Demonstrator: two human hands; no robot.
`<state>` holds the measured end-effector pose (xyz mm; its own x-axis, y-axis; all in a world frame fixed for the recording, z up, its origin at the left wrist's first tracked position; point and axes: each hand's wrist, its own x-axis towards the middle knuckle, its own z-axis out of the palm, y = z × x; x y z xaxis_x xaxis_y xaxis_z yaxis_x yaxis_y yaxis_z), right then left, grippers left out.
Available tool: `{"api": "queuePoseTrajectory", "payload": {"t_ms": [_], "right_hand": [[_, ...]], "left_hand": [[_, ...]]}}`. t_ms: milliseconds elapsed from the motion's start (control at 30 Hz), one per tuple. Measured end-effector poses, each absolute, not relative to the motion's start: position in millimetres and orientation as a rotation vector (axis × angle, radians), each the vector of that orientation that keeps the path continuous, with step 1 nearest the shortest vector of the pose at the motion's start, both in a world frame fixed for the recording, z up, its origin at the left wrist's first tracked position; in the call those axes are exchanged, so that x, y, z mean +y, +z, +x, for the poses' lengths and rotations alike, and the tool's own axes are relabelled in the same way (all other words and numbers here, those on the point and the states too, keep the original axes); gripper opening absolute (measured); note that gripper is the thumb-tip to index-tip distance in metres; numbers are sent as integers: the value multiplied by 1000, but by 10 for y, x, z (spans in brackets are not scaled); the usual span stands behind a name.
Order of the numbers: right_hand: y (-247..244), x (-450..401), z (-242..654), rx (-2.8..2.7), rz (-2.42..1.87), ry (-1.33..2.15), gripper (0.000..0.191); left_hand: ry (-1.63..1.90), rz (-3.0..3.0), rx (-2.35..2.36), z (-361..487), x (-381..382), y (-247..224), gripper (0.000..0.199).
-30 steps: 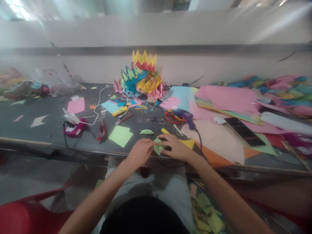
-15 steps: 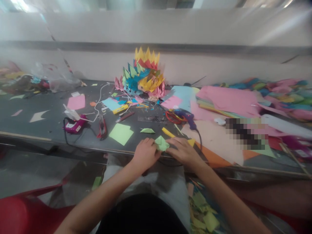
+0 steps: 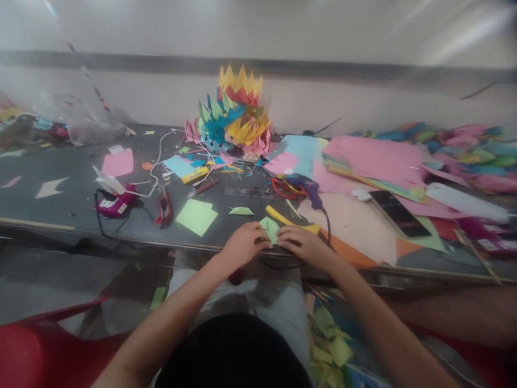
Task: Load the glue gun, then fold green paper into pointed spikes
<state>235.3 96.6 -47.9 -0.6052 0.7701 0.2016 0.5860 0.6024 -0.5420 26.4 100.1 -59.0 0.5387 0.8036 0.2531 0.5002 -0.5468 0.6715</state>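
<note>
A small folded piece of light green paper [image 3: 270, 228] lies at the table's front edge between my two hands. My left hand [image 3: 247, 243] pinches its left side, fingers curled over the near edge. From the right, my right hand [image 3: 302, 244] grips the other side with bent fingers. Just beyond them is a folded green paper strip [image 3: 241, 210], flat on the table. Left of it rest square green sheets [image 3: 197, 216]. A yellow paper strip [image 3: 278, 216] lies close to my right hand.
Red-handled cutters [image 3: 163, 207] and a magenta device [image 3: 117, 205] with cables lie leftward. A purple glue gun [image 3: 307, 189] trails a cord toward the front edge. Folded-paper crowns [image 3: 238, 116] stand at the back. A phone [image 3: 399, 213] rests on paper sheets at right.
The green paper in my hands has gone from a raised, bent shape to a flatter one with a crease showing. My view has shifted slightly, moving everything up and left.
</note>
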Motion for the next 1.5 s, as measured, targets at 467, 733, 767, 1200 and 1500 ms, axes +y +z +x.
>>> {"api": "queuePoseTrajectory", "payload": {"t_ms": [467,733,767,1200,1500], "right_hand": [[-518,1031,2253,-2162,-1351,643,16],[-539,1050,2237,-2135,-1363,662,19],[-542,1053,2236,-2135,-1368,665,18],[-494,1070,2251,-2190,-1345,715,16],[-464,1134,2351,-2162,-1310,919,10]], "left_hand": [[723,2025,1161,318,1017,-538,5],[691,2092,1187,322,1020,-556,9],[678,2120,1186,319,1016,-555,10],[388,2772,1222,338,609,-477,26],[318,2763,1147,248,587,-411,33]]}}
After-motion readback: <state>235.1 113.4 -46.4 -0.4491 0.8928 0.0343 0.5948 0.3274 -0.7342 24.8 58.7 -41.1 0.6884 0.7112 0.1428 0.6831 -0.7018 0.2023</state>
